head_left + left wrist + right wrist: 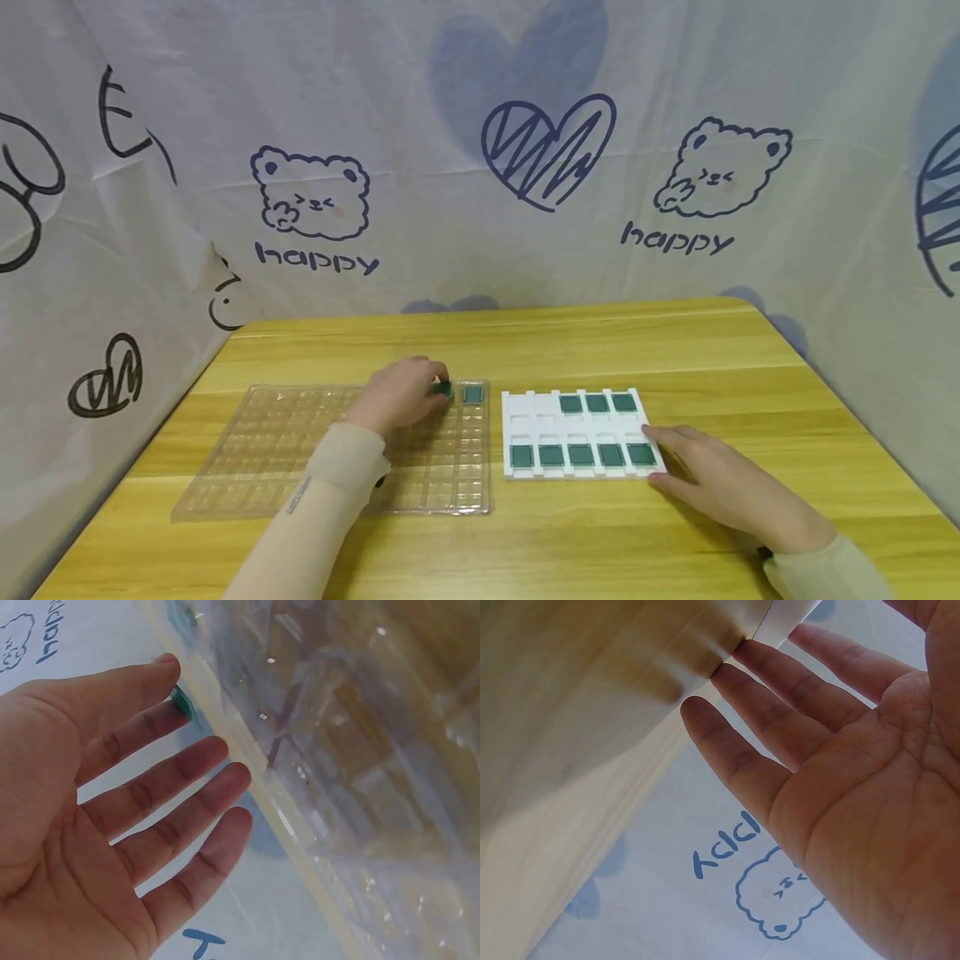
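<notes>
My left hand (401, 393) is over the far right part of a clear plastic tray (459, 498) divided into small pockets. Between thumb and index finger it pinches a small green square chip (182, 703), mostly covered by the fingertips; the other fingers are spread. Another green chip (473, 394) lies in the tray's far right corner pocket. My right hand (723, 479) rests at the right side of a white slotted tray (562, 427), its fairly straight fingertips touching the edge. The white tray carries three green chips (597, 403) in its far row and several in its near row (581, 455).
Both trays lie flat side by side on a wooden table (600, 542), a narrow gap between them. White cloth (435, 208) printed with bears and hearts hangs behind the table and along its sides.
</notes>
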